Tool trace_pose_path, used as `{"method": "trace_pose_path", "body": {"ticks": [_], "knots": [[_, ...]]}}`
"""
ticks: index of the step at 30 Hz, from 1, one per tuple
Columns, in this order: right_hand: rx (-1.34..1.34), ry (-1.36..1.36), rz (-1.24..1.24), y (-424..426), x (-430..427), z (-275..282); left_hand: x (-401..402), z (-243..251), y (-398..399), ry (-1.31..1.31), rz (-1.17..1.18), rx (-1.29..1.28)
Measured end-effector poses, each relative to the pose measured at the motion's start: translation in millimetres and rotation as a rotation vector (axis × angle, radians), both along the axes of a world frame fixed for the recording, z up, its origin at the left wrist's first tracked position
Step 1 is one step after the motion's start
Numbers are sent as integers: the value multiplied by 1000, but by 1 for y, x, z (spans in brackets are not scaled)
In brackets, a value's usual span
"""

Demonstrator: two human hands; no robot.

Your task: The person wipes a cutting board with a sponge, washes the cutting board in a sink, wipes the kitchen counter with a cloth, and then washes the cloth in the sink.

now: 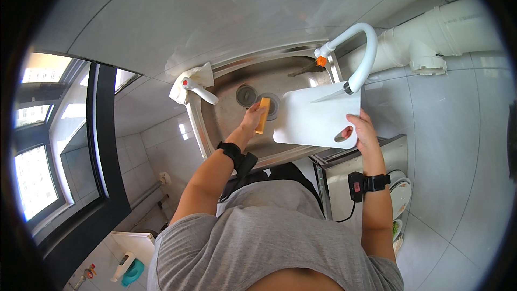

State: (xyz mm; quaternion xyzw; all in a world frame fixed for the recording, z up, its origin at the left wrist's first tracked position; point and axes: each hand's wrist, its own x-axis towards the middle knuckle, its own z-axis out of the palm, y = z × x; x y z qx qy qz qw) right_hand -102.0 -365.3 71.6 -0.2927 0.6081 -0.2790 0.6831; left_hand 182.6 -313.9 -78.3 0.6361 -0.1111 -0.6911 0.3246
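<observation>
A white cutting board (pixel 311 119) is tilted over the right part of a stainless steel sink (pixel 222 89). My right hand (pixel 364 131) grips its lower right corner, with fingers through the handle hole. From the white gooseneck faucet (pixel 373 48), a thin stream of water runs onto the board's upper face. My left hand (pixel 252 117) holds a yellow sponge (pixel 263 116) to the left of the board, apart from it. Behind the sponge, the sink's drain (pixel 273 106) is partly covered. A round drain strainer (pixel 246 95) lies beside it.
A faucet lever (pixel 202 91) with a red mark stands at the sink's left rim, by a white cloth (pixel 204 74). Thick white pipes (pixel 428 36) run along the wall at right. Plates (pixel 400 198) stand behind my right forearm. A dark-framed window (pixel 109 137) is at left.
</observation>
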Motion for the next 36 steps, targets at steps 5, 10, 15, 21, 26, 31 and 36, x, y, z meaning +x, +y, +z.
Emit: {"method": "trace_pose_path", "body": {"ticks": [5, 10, 15, 21, 26, 31, 36], "knots": [[9, 45, 98, 0, 30, -11, -2, -12, -1, -14, 126, -13], [2, 42, -83, -7, 51, -31, 2, -8, -3, 85, 209, -45], [-5, 25, -171, -18, 56, -35, 3, 4, -4, 134, 200, -102], [-61, 56, -158, -14, 44, -24, 8, 16, -5, 159, 196, -92], [-153, 158, -22, 0, 23, -19, 1, 24, -8, 115, 150, -15], [-211, 326, 99, 16, 15, -28, -6, 27, -10, 210, 138, -41], [-192, 308, 64, 26, 9, -34, -9, 23, -14, 294, 159, 2]]}}
